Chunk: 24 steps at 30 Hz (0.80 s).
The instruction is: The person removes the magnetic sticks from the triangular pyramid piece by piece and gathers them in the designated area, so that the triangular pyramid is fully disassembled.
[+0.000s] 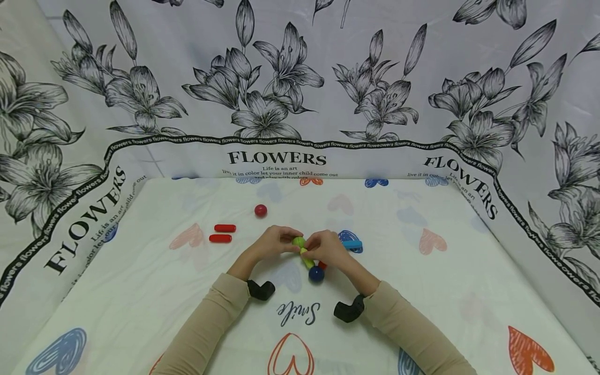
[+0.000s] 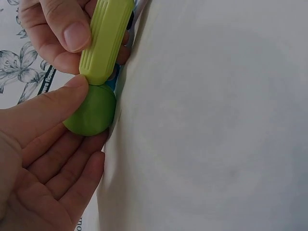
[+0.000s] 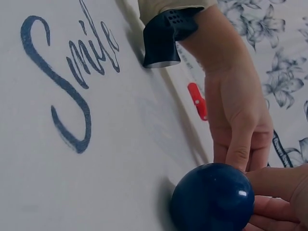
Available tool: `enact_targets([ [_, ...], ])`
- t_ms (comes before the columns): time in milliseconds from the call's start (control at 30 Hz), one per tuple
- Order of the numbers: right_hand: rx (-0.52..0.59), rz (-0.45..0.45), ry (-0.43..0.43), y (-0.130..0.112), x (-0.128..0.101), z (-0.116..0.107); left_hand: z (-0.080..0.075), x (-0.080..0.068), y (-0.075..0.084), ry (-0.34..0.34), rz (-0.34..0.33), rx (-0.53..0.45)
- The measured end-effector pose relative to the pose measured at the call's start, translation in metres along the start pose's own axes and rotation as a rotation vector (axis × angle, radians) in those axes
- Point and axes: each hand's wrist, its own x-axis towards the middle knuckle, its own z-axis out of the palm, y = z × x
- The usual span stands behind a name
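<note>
Head view: we find the left hand (image 1: 272,242) pinching a green ball (image 1: 298,241) and the right hand (image 1: 329,248) a lime rod (image 1: 307,260), over the tablecloth (image 1: 398,271). Left wrist view: we judge both light, stiff, best held mid-rod; the ribbed rod's end meets the ball. Right wrist view: navy ball (image 3: 212,198), glossy, probably slippery.

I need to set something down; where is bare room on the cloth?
Two patches of cloth show only print: right of the blue bar and left of the red bars. It is crowded around the left hand and right hand, with the green ball, lime bar and dark blue ball.
</note>
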Motion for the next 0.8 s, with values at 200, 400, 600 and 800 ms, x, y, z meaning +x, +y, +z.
enact_targets([
  [200, -0.001, -0.015, -0.001, 0.0017, 0.0003, 0.0004, 0.0002, -0.0003, 0.0006, -0.001, -0.01, -0.008],
  [400, 0.001, -0.022, -0.001, 0.0025, 0.0005, 0.0008, 0.0009, 0.0009, 0.0001, -0.002, -0.016, -0.002],
  [600, -0.002, -0.031, 0.001, 0.0032, 0.0002, 0.0009, 0.0012, 0.0005, 0.0, -0.003, -0.011, -0.002],
  [800, 0.014, -0.053, -0.011, 0.0049, -0.0004, -0.0003, 0.0011, 0.0003, -0.0006, -0.009, 0.003, -0.011],
])
